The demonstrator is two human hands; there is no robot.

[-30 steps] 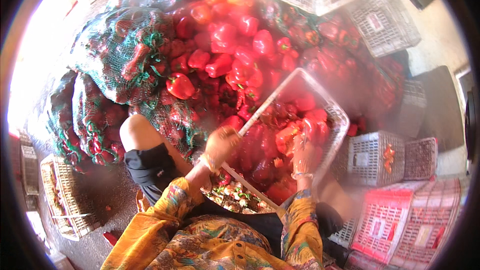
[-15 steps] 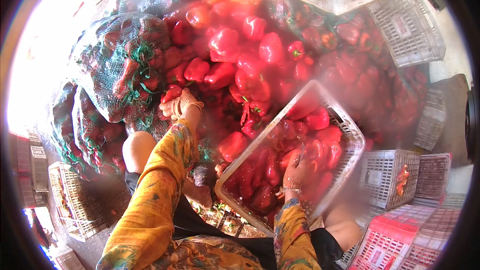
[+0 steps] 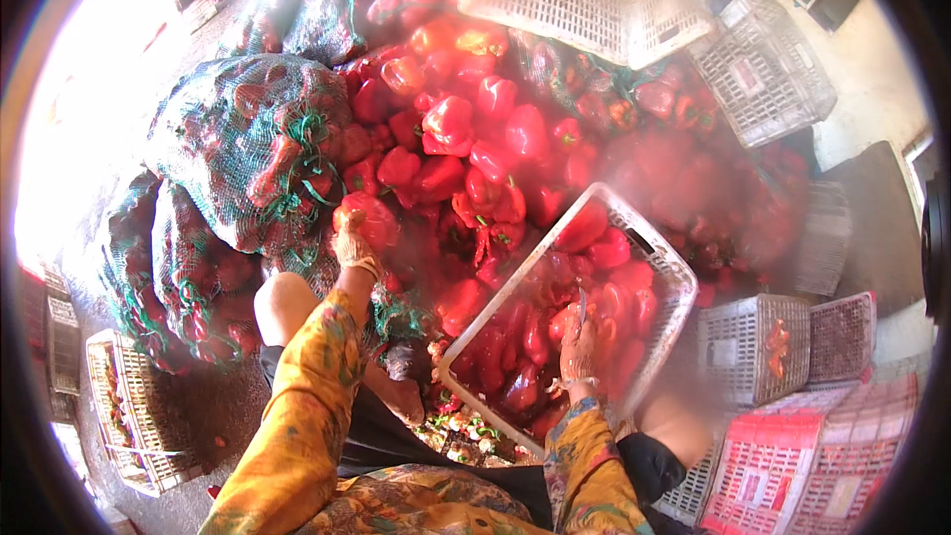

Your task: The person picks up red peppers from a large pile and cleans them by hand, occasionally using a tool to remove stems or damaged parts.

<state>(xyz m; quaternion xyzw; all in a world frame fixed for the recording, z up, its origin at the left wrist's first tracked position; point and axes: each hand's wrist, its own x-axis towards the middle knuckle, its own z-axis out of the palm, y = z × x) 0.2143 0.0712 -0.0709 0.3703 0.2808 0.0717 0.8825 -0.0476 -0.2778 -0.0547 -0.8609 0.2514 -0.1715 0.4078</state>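
Note:
My gloved left hand [image 3: 354, 252] is closed on a large red bell pepper [image 3: 369, 221] in front of the pepper pile, at the edge of the green mesh sacks. Over the crate on my right, my gloved right hand [image 3: 578, 352] is wrapped round a small knife [image 3: 582, 303]; its thin blade points up and away from me, while the handle is hidden in the fingers. Below that hand, red peppers [image 3: 523, 386] fill much of the white plastic crate [image 3: 677, 282], which sits tilted between my knees.
A heap of loose red peppers [image 3: 451, 124] lies ahead. Stuffed green mesh sacks [image 3: 233, 129] stand at left. White crates [image 3: 555, 10] are at the back, with grey and red crates [image 3: 763, 466] at right. Pepper scraps [image 3: 471, 436] litter the floor between my feet.
The red pepper in my left hand now shows clear of the pile, lifted and turned upward. My right hand stays over the crate with the knife. The whole view has shifted slightly.

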